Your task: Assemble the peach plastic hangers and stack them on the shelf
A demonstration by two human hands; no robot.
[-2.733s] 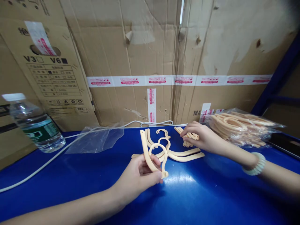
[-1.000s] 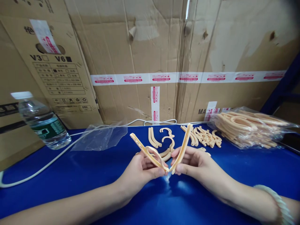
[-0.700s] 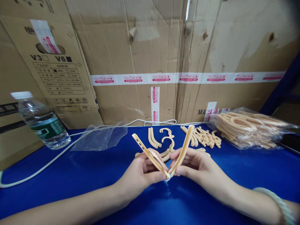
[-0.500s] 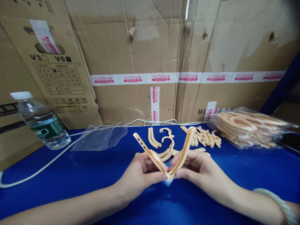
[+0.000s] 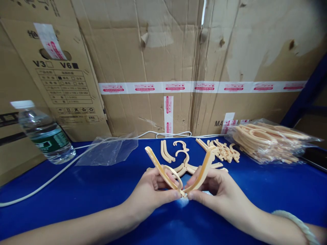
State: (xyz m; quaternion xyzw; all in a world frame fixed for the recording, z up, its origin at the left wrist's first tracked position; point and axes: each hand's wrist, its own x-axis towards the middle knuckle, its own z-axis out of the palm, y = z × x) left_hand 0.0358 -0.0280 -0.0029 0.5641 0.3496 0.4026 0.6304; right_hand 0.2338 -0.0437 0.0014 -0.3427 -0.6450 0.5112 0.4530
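Observation:
My left hand point(image 5: 153, 190) pinches a beige plastic hanger arm point(image 5: 159, 165) together with a hook piece point(image 5: 176, 173), low over the blue table point(image 5: 89, 190). My right hand point(image 5: 217, 189) pinches a second beige hanger arm point(image 5: 203, 168). The two arms meet at their lower ends between my thumbs and spread upward in a V. Just behind my hands lie loose beige hanger parts point(image 5: 182, 153) and a small heap of arms point(image 5: 222, 151).
A clear bag of beige hanger parts point(image 5: 268, 139) lies at the right. An empty clear plastic bag point(image 5: 109, 149) and a water bottle point(image 5: 43, 132) are at the left. A white cable point(image 5: 51, 177) runs along the table. Cardboard boxes point(image 5: 166, 61) wall the back.
My right hand left the heap with an arm and brought it to the piece in my left hand. The two lower ends have come together and the V has widened and dropped lower.

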